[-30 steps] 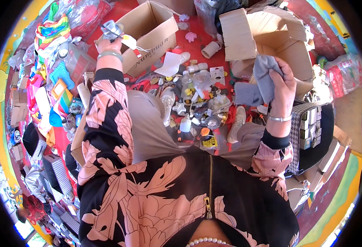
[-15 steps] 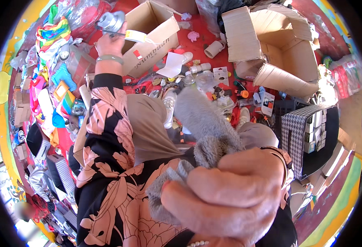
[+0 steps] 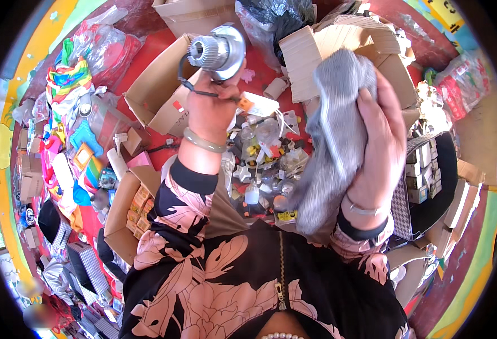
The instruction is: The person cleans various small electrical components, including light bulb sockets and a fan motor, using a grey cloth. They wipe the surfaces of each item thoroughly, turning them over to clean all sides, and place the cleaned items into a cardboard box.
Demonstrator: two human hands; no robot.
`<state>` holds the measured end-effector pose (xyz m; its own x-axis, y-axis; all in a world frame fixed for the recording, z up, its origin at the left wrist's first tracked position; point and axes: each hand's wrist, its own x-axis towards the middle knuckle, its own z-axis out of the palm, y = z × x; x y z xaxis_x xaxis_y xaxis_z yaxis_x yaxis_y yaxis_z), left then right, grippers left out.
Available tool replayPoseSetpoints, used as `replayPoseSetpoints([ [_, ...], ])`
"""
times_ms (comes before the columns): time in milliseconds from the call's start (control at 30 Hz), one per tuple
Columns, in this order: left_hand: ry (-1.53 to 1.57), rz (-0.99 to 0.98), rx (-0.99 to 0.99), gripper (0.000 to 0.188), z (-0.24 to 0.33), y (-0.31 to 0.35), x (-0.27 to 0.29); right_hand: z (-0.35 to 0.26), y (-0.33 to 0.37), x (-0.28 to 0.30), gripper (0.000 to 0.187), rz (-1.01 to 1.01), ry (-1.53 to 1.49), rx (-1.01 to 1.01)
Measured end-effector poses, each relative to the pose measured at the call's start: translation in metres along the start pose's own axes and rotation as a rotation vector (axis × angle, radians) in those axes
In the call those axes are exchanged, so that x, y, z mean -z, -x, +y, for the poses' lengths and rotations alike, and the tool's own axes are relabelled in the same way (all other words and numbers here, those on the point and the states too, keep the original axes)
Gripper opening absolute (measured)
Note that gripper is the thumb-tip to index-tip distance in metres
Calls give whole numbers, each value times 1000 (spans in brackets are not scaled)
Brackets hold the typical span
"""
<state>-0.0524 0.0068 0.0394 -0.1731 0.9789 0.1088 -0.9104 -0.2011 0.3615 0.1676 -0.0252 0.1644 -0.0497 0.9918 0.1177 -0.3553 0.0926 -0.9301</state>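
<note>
In my left hand [image 3: 210, 116], raised toward the upper middle, is a silver recessed downlight [image 3: 219, 52] with a finned body and a round flange. Its dark cable hangs past my wrist to a white-and-orange driver box [image 3: 259, 104]. My right hand [image 3: 383, 133], up on the right, grips a grey fluffy cloth [image 3: 339, 133] that hangs down, slightly blurred by motion. The cloth and the downlight are apart. My left fingers are partly hidden behind the lamp.
Between my arms lies a pile of small bottles and plastic parts [image 3: 259, 164]. Open cardboard boxes stand behind at left [image 3: 155, 85] and right [image 3: 299, 68]. A carton of small orange boxes [image 3: 141, 209] is at left, a houndstooth bin of small boxes [image 3: 429, 181] at right.
The downlight in my left hand has moved right and nearer. My right hand has lifted the cloth from near my chest up and away to the right. My view has shifted.
</note>
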Motion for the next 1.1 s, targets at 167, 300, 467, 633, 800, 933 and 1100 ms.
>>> replayPoseSetpoints([
  [167, 40, 253, 37, 26, -16, -13, -14, 60, -24, 12, 50, -130, -73, -220],
  [300, 51, 122, 101, 29, -26, -16, -5, 106, -26, 12, 68, -544, 1053, 515],
  [467, 241, 163, 215, 27, -23, -12, -16, 111, -41, 27, 69, -649, 914, 319],
  [633, 328, 154, 216, 26, -20, -16, -11, 127, -34, 20, 39, -496, 782, 450],
  [800, 148, 194, 168, 26, -22, -18, -7, 139, -32, 21, 23, -260, 798, 350],
  [933, 97, 273, 167, 28, -21, -16, -20, 145, -35, 26, 21, -134, 641, 197],
  [1100, -7, 189, 147, 31, -16, -16, -15, 144, -59, 53, 30, -92, 3, -61],
])
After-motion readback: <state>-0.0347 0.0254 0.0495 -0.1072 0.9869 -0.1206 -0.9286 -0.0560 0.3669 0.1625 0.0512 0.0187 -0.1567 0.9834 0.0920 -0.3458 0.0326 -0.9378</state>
